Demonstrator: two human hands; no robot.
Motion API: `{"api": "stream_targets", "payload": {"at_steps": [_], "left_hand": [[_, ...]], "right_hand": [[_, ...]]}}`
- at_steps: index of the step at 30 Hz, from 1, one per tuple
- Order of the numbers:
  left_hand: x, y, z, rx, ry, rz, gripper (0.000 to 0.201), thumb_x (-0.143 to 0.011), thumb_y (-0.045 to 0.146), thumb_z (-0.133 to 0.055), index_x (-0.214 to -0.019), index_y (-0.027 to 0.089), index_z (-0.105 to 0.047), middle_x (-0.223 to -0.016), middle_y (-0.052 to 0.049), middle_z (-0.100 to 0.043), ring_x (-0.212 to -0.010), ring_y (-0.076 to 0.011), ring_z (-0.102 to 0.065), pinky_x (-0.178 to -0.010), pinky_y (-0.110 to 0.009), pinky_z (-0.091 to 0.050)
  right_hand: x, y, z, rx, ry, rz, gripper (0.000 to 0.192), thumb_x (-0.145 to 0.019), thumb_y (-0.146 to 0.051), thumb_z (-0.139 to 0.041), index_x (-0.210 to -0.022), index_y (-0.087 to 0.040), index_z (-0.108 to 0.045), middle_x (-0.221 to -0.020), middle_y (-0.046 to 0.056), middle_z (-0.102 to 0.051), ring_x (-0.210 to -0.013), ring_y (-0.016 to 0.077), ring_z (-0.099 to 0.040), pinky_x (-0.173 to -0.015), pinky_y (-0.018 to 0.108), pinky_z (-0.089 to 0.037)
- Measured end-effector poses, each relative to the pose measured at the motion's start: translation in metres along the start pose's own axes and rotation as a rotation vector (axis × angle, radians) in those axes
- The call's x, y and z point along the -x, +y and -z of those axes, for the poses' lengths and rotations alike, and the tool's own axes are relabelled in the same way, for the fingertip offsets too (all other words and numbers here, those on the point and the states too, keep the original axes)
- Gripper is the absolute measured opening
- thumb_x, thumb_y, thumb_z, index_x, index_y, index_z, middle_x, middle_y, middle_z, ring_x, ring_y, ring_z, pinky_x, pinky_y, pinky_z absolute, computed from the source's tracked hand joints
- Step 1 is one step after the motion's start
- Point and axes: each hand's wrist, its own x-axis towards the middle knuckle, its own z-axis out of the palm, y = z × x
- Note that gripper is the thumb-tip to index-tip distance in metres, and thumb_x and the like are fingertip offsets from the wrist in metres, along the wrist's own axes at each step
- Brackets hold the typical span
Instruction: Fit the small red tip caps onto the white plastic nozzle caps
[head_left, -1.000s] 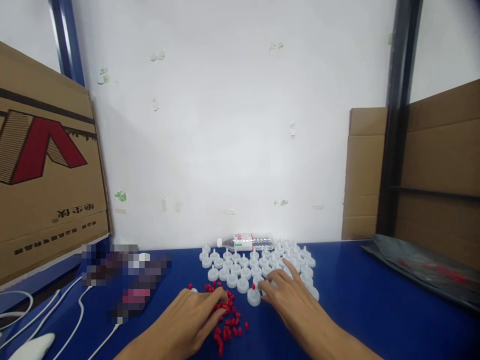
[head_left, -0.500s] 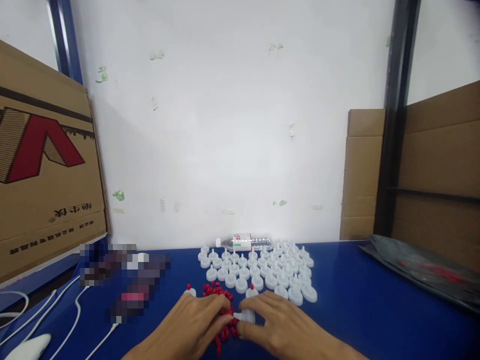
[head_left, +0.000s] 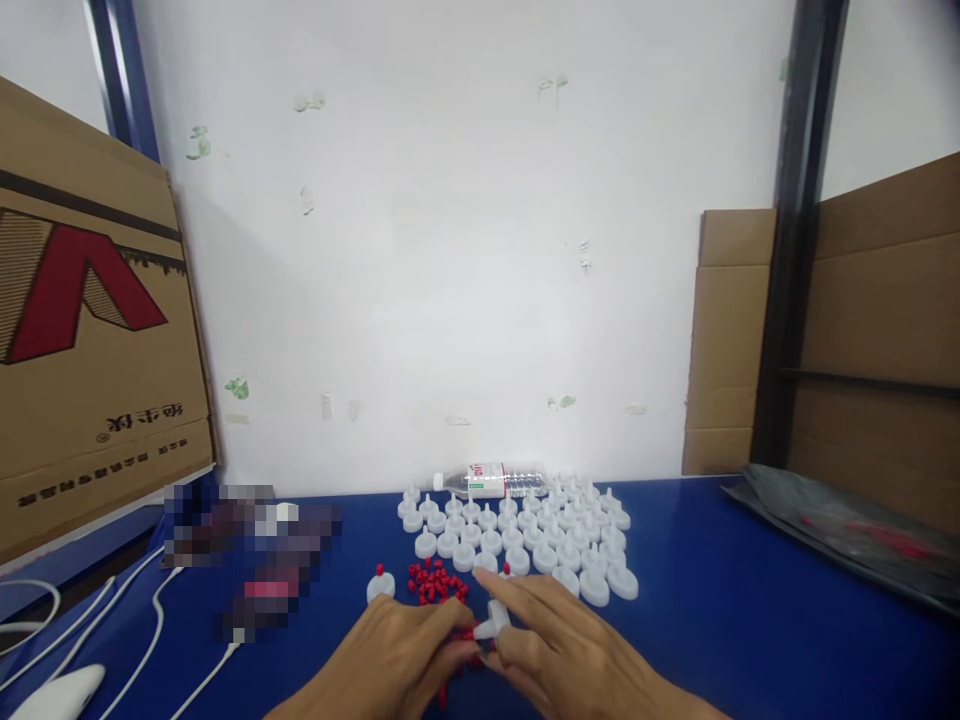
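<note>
My right hand (head_left: pixel 566 640) grips a white nozzle lid (head_left: pixel 496 618) on its side, the spout pointing left. Between the thumb and fingers of my left hand (head_left: pixel 397 640) is a small red cap (head_left: pixel 466 634), at the tip of that spout; how far it sits on the spout is hard to tell. A pile of loose red caps (head_left: pixel 433 580) lies just beyond my left fingers, partly hidden by them. Left of the pile stands a white lid (head_left: pixel 380 587) with a red cap on its spout. Another red-tipped lid shows behind my right fingers, mostly covered.
Many upright white nozzle lids (head_left: pixel 540 530) cover the middle back of the blue table (head_left: pixel 697 600). A clear bottle (head_left: pixel 487 481) lies behind them by the wall. White cables (head_left: pixel 154 630) and blurred items are at left, a dark plastic bag (head_left: pixel 840 530) at right. Cardboard flanks both sides.
My left hand now has a red cap at the spout tip, where the spout was bare before. The lid in my right hand has tilted, and my right fingers have stretched out more.
</note>
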Motion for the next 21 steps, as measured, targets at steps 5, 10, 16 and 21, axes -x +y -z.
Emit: {"api": "stream_targets", "payload": {"at_steps": [5, 10, 16, 21], "left_hand": [[-0.004, 0.010, 0.003, -0.061, 0.067, -0.065, 0.038, -0.112, 0.031, -0.022, -0.087, 0.023, -0.050, -0.069, 0.003, -0.065, -0.051, -0.0128, -0.058, -0.051, -0.027, -0.033], [-0.004, 0.018, 0.005, -0.021, 0.091, -0.105, 0.041, -0.111, 0.028, -0.020, -0.085, 0.023, -0.050, -0.068, 0.001, -0.064, -0.049, -0.0127, -0.054, -0.049, -0.026, -0.035], [0.001, 0.010, -0.013, 0.063, 0.047, -0.020, 0.050, -0.111, 0.038, -0.012, -0.079, 0.023, -0.048, -0.063, -0.001, -0.063, -0.049, -0.0129, -0.055, -0.050, -0.027, -0.036], [0.007, -0.007, -0.037, 0.075, 0.062, -0.029, 0.053, -0.109, 0.045, -0.009, -0.079, 0.023, -0.046, -0.056, 0.001, -0.058, -0.041, -0.0116, -0.045, -0.043, -0.030, -0.026]], "right_hand": [[-0.005, 0.002, 0.004, -0.057, 0.096, 0.053, 0.020, -0.105, -0.021, -0.051, -0.088, -0.017, -0.060, -0.103, 0.008, -0.077, -0.090, 0.0168, -0.072, -0.081, 0.027, -0.060], [-0.003, 0.000, 0.003, -0.022, 0.158, 0.111, 0.022, -0.101, -0.018, -0.058, -0.080, -0.016, -0.061, -0.100, 0.010, -0.078, -0.087, 0.0165, -0.073, -0.075, 0.026, -0.061], [0.004, -0.003, -0.002, -0.032, 0.129, 0.105, 0.023, -0.099, -0.016, -0.060, -0.077, -0.018, -0.060, -0.102, 0.009, -0.079, -0.088, 0.0178, -0.073, -0.075, 0.028, -0.062], [0.002, -0.006, 0.002, -0.054, 0.128, 0.104, 0.021, -0.104, -0.018, -0.051, -0.088, -0.018, -0.065, -0.102, 0.009, -0.079, -0.094, 0.0176, -0.072, -0.081, 0.027, -0.061]]}}
